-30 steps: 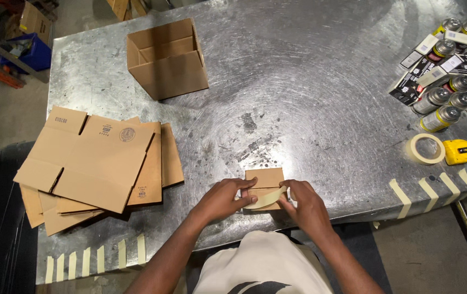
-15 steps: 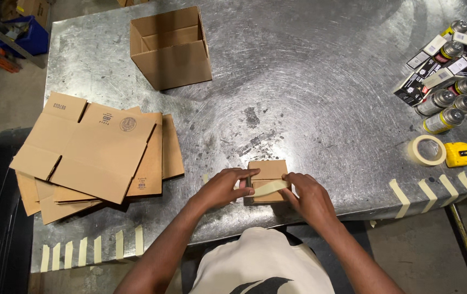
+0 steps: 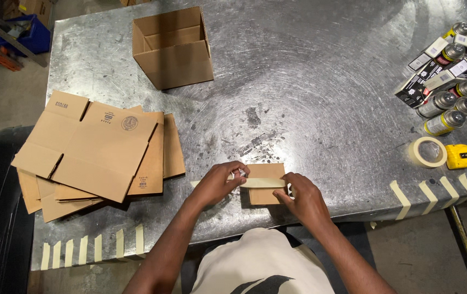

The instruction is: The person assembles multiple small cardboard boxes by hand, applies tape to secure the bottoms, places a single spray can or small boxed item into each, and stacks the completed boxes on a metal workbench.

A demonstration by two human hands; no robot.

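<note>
A small cardboard box [image 3: 266,184] is seen at the near edge of the metal bench [image 3: 320,87], directly in front of the person, with a strip of masking tape [image 3: 263,183] laid across its top. The left hand [image 3: 220,182] is placed at the box's left side, its fingers [image 3: 239,170] pinched together on the tape's end. The right hand [image 3: 301,197] is rested against the box's right side, its fingers curled and pressed on the tape and cardboard there. To the left, a stack of flattened cartons [image 3: 97,152] is spread near the bench edge, well apart from the hands. An open carton [image 3: 172,48] is stood upright at the far side. At the right, a tape roll [image 3: 427,152] lies just beside a yellow tape measure [image 3: 460,156], with spray cans [image 3: 451,103] and small dark packets [image 3: 416,90] beyond. Pre-cut tape strips [image 3: 94,247] are stuck along the front edge. Nothing lies between the hands and the box.
</note>
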